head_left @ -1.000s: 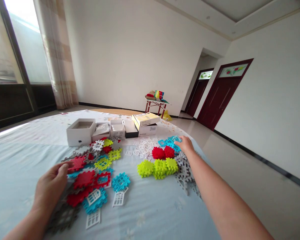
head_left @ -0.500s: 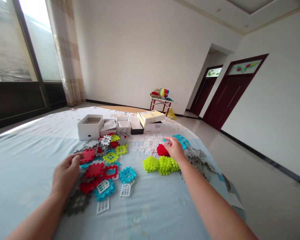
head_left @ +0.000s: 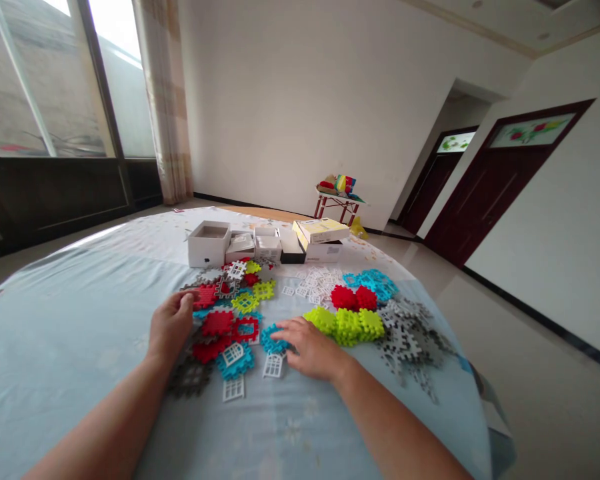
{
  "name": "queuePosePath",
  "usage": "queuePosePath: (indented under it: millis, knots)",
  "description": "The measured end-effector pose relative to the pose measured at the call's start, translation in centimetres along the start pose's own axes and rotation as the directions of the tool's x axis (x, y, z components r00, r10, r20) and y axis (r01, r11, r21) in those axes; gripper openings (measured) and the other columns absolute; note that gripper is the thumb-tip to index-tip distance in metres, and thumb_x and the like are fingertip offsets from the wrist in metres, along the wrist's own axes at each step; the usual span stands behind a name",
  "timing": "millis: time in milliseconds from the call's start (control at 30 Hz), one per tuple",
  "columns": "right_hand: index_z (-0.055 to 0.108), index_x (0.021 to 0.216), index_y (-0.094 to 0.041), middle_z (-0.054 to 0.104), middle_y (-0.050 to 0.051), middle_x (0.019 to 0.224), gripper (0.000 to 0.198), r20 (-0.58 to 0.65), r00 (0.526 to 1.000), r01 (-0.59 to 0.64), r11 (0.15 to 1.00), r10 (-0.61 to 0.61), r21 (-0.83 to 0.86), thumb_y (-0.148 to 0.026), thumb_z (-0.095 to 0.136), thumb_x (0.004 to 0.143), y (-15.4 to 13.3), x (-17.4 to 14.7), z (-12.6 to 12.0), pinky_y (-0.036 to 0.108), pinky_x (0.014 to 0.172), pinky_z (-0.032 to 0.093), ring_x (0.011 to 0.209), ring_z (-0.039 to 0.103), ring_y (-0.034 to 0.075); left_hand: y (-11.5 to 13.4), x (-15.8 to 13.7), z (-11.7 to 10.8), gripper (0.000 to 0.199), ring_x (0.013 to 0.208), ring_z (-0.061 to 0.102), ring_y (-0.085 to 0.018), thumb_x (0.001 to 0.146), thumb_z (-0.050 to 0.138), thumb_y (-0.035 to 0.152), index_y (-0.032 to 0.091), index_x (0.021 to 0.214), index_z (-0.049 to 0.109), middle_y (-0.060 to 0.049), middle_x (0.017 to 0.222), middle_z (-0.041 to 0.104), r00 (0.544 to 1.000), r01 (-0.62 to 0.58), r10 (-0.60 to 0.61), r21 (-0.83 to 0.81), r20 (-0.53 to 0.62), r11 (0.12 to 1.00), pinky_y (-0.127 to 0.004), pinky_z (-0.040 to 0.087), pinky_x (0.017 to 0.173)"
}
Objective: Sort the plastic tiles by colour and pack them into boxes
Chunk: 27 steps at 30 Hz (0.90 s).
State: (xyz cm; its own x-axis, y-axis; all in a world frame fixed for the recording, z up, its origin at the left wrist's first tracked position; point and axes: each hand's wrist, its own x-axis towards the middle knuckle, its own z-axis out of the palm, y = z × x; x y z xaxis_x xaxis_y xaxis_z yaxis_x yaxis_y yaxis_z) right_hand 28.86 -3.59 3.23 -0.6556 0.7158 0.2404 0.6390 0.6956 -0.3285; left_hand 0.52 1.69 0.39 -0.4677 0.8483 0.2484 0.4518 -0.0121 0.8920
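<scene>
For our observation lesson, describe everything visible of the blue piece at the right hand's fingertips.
The blue piece looks plastic, with a toothed edge. It lies on the table, just beyond a white window-shaped piece. Fingers of the right hand partly cover it; whether they grip is unclear.

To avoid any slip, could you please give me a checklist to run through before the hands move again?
1. Right hand at the blue piece: ok, fingertips are at it.
2. Right hand's grip firm: cannot tell.
3. Left hand at the red piece: ok, though its grip is unclear.
4. Left-side pile one colour: not ok, red, blue, green and grey are mixed.
5. Green pile one colour: ok, only green shows.
</scene>
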Motion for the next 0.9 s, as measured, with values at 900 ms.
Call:
queuePosePath:
  millis: [900]
  knots:
    - [0.063, 0.106, -0.017, 0.067, 0.003, 0.088, 0.03, -0.219, 0.883, -0.239, 0.797, 0.416, 0.554, -0.032, 0.046, 0.085, 2.3, 0.5, -2.0, 0.025, 0.066, 0.051, 0.07, 0.063, 0.013, 0.3, 0.0, -0.2, 0.037, 0.075, 0.063, -0.02, 0.073, 0.042, 0.037, 0.016, 0.093, 0.065, -0.005, 0.078, 0.069, 1.0, -0.001, 0.001, -0.004, 0.008, 1.0, -0.028, 0.045, 0.07]
